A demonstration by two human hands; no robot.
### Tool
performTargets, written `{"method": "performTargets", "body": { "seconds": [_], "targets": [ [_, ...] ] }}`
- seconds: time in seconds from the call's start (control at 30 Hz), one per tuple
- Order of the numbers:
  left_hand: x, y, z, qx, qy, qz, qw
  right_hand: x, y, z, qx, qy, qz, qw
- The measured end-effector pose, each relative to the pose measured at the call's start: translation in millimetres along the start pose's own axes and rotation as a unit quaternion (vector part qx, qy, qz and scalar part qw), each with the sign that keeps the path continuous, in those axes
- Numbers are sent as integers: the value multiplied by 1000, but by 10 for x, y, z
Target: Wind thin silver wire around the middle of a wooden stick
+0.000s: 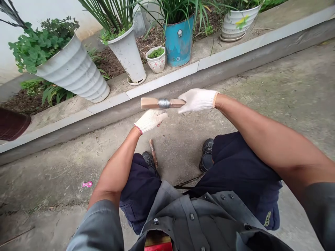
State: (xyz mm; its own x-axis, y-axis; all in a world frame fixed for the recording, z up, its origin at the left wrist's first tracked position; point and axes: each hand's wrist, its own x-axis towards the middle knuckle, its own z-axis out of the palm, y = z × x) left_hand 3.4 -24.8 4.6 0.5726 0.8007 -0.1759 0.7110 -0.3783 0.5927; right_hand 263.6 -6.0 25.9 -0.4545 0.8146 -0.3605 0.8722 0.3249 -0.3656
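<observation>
Both my hands wear white knit gloves. My right hand [196,100] is closed round the right end of a short wooden stick [149,103], held level in front of me. A band of silver wire [163,103] is wound round the stick's middle. My left hand [149,120] hovers just below the stick, fingers loosely extended, its fingertips close under the wire band. Whether it touches the stick I cannot tell. A second, shorter piece of wood [153,152] lies on the concrete ground between my feet.
A raised concrete kerb [162,81] runs across ahead, carrying white ribbed planters [74,71], a tall white pot [128,54], a small patterned pot [156,61] and a blue bucket planter [179,40]. A pink scrap [87,184] lies on the ground at left.
</observation>
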Motion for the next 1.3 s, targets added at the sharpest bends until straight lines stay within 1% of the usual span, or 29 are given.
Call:
{"method": "performTargets", "body": {
  "seconds": [0.07, 0.13, 0.23, 0.37, 0.5, 0.63, 0.7, 0.77, 0.83, 0.9, 0.93, 0.97, 1.03, 1.1, 1.17, 1.23, 1.27, 1.3],
  "targets": [
    [5, -5, 18, 1, 3, 3, 1000, 42, -18, -35, -41, 45, 57, 997],
    [2, -4, 32, 11, -6, 3, 1000, 66, -28, -22, -82, 66, 106, 989],
    [-14, 6, 43, 31, -21, 8, 999, 58, -62, 35, -119, 48, 158, 979],
    [-32, 27, 31, 45, -19, 4, 999, 19, -149, 101, -144, 7, 159, 977],
    [-29, 51, 4, 51, -6, -10, 999, 8, -245, 153, -168, -15, 131, 977],
    [-4, 24, 11, 91, -2, 28, 995, 2, -312, 219, -193, -49, 103, 975],
    [7, -8, 30, 105, 0, 38, 994, -15, -307, 248, -193, -66, 75, 976],
    [8, -38, 47, 98, 2, 35, 995, -47, -261, 261, -168, -94, 37, 981],
    [-2, -57, 51, 73, -16, 25, 997, -90, -177, 246, -126, -133, -13, 983],
    [-18, -65, 39, 22, -43, 15, 999, -144, -79, 199, -86, -161, -63, 981],
    [-26, -65, 28, -9, -51, 12, 999, -172, -38, 163, -63, -162, -78, 982],
    [-33, -62, 15, -39, -54, 8, 998, -199, -7, 122, -38, -153, -85, 984],
    [-47, -45, -11, -91, -47, 4, 995, -239, 16, 32, 20, -101, -74, 992],
    [-61, -10, -28, -122, -35, -8, 992, -242, -2, -47, 73, -22, -35, 996],
    [-73, 32, -32, -127, -26, -18, 991, -199, -28, -91, 99, 65, 19, 993],
    [-83, 63, -25, -101, -27, -15, 994, -119, -35, -89, 78, 136, 80, 984],
    [-85, 70, -19, -83, -31, -11, 996, -74, -31, -72, 51, 158, 108, 980],
    [-86, 70, -13, -65, -35, -7, 997, -30, -26, -46, 16, 166, 134, 977]
  ]
}}
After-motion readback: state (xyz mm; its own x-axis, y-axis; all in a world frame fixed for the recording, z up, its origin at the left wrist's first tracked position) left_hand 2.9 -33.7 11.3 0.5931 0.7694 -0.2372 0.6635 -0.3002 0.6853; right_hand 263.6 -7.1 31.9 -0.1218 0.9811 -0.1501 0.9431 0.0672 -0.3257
